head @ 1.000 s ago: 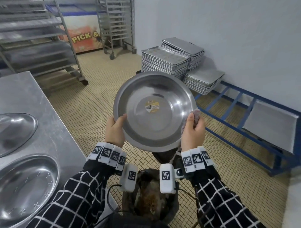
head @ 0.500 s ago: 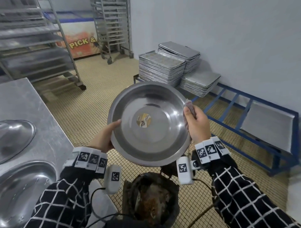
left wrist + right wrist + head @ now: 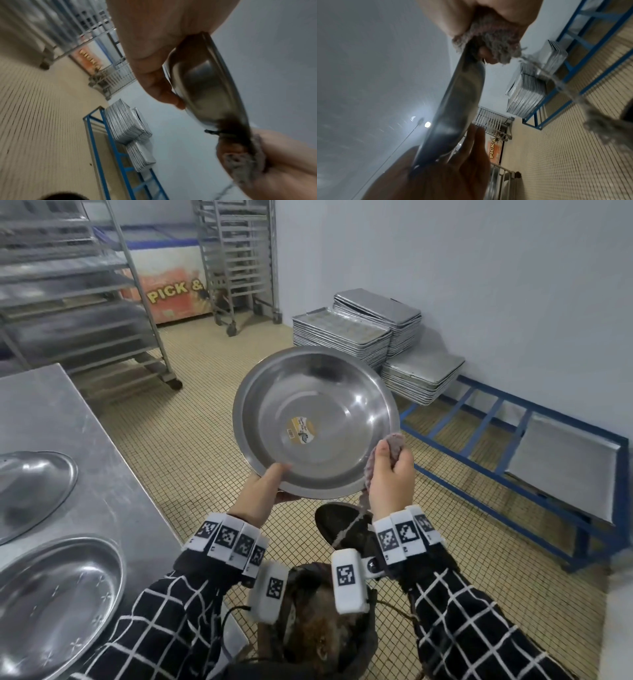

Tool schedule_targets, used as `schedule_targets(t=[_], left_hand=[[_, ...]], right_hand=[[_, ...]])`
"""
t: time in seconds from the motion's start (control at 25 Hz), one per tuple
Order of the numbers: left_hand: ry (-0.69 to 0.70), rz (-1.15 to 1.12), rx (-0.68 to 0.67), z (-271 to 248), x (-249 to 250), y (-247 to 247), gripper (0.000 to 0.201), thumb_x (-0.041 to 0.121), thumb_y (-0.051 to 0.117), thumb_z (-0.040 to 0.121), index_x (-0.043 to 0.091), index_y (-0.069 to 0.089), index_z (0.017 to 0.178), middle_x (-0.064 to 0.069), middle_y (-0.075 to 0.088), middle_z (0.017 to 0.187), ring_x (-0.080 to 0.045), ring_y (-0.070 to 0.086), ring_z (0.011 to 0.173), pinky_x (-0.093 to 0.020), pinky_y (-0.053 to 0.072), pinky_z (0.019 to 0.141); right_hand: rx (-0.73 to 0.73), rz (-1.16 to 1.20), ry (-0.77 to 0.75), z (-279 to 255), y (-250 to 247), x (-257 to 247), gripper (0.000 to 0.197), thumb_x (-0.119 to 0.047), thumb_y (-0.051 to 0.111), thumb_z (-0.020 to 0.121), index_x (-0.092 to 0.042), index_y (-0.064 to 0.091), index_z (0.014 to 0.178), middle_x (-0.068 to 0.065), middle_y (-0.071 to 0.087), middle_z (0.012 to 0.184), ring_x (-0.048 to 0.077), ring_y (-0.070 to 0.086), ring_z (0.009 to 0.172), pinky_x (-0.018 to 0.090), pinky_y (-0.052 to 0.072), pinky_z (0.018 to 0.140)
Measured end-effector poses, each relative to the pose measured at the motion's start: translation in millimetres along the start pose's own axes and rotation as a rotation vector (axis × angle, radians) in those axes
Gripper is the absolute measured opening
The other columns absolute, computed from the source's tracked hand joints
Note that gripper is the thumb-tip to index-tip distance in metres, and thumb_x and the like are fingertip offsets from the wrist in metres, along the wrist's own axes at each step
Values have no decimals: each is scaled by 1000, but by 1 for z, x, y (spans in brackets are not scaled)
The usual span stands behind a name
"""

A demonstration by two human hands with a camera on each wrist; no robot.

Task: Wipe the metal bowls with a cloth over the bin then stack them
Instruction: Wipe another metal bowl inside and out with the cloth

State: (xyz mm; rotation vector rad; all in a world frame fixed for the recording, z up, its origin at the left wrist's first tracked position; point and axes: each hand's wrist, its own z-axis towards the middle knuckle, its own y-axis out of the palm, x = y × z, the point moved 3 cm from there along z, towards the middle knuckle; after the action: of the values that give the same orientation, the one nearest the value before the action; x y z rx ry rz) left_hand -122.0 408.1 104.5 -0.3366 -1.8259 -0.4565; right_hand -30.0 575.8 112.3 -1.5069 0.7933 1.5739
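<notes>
A wide metal bowl (image 3: 318, 419) with a small sticker inside is held tilted toward me above the dark bin (image 3: 329, 628). My left hand (image 3: 260, 494) grips its lower left rim (image 3: 221, 65), thumb inside and fingers behind. My right hand (image 3: 390, 477) pinches a grey cloth (image 3: 387, 450) folded over the bowl's lower right rim (image 3: 464, 83); the cloth (image 3: 489, 36) wraps both faces of the edge. Two more metal bowls (image 3: 58, 601) (image 3: 30, 487) lie on the steel table (image 3: 61, 419) at my left.
Stacks of baking trays (image 3: 346, 337) sit on a low blue frame (image 3: 513, 474) along the right wall. Wheeled tray racks (image 3: 78, 302) stand behind the table. The bin's lid (image 3: 342, 525) stands open beneath my right wrist. Tiled floor lies between table and frame.
The bowl has turned in my hands and tilted more to the right. My right hand with the cloth slid down the rim from the upper right to the lower right. My left hand shifted toward the bottom rim.
</notes>
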Motion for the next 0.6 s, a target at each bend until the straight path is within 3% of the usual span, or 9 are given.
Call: schedule_targets(t=[0.08,0.2,0.32,0.4,0.44,0.52,0.6], left_hand=[[83,-22,-68,-1,9,-13,46,32,58,85,4,52,121,-10,69,100,-17,70,82,-28,58,66],[158,-211,-103,-2,21,-42,54,39,69,71,9,60,114,-7,70,91,-20,68,81,-30,57,67],[168,-100,80,-4,18,-50,23,30,59,89,10,67,96,-7,69,83,-18,69,78,-29,55,74],[168,-74,206,-2,11,-48,25,32,51,92,17,70,87,-9,69,86,-27,66,88,-42,50,89],[165,-95,229,-2,9,-43,26,33,49,93,18,69,86,-9,69,88,-30,63,91,-47,48,91],[156,-126,236,-2,11,-30,26,31,44,97,16,63,93,-9,66,91,-27,61,90,-44,48,86],[141,-104,160,-3,8,-11,23,28,38,100,15,57,97,-9,65,96,-21,62,88,-35,51,77]], right_hand=[[-45,-47,-37,11,-12,-7,29,-39,47,97,-13,55,106,-3,60,84,10,59,72,21,47,60],[-174,-145,-113,22,-24,-20,26,-40,50,96,-15,58,94,-6,57,73,3,53,60,16,42,56],[-194,-160,-150,17,-24,-24,25,-40,50,95,-16,57,91,-6,56,71,2,53,60,16,42,56],[-142,-113,-98,7,-18,-18,28,-40,46,97,-14,55,101,-5,57,76,5,54,62,19,44,57],[-142,-81,-61,1,-12,-13,29,-39,44,97,-13,53,106,-4,57,77,6,54,61,20,44,56],[-159,-1,2,-9,0,-8,29,-37,43,98,-11,47,111,-1,56,78,5,54,57,17,45,52],[-160,49,40,-13,10,-8,29,-34,43,99,-8,42,112,-1,55,78,2,54,53,13,44,49]])
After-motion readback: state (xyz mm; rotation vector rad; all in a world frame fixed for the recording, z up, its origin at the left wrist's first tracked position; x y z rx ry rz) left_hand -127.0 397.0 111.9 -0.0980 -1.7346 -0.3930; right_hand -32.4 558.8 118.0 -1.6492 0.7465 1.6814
